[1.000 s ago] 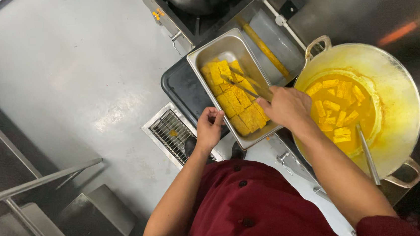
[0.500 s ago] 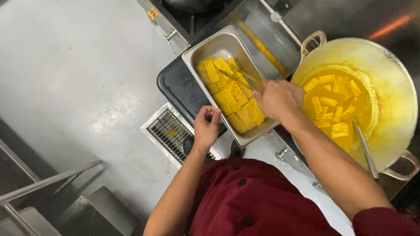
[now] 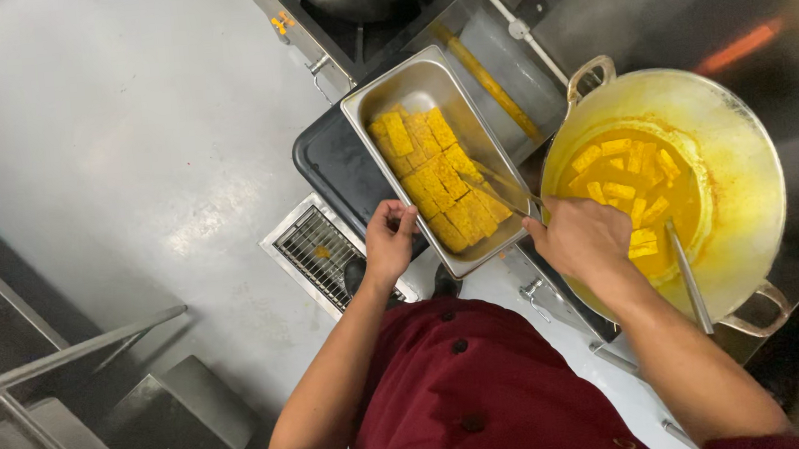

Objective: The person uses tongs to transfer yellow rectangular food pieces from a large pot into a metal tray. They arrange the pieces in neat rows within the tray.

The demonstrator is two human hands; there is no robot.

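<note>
**Head view: two hands at a tray of yellow pieces**

Head camera looks straight down on a person in a dark red buttoned jacket. The left hand (image 3: 389, 241) grips the near corner of a steel tray (image 3: 405, 83), its fingers (image 3: 406, 216) curled shut over the rim. The tray sits tilted across a black tub (image 3: 333, 168), and yellow rectangular pieces (image 3: 434, 179) lie packed in rows along its near half; the far end is bare metal.

The right hand (image 3: 583, 237) is closed around thin metal tongs (image 3: 501, 188), whose tips reach into the tray at the edge of the yellow rows. How firmly the tips pinch a piece cannot be told.

Just right of the tray stands a wide pot (image 3: 746, 159) with two handles, stained yellow inside, holding yellow liquid with more pieces (image 3: 627, 188) afloat. A metal utensil handle (image 3: 691, 278) leans on the pot's near rim. The right hand hangs over the pot's left edge.

A floor drain grate (image 3: 321, 250) lies below the left hand on the grey floor (image 3: 109, 152). A steel rail (image 3: 59, 361) crosses the lower left.
</note>
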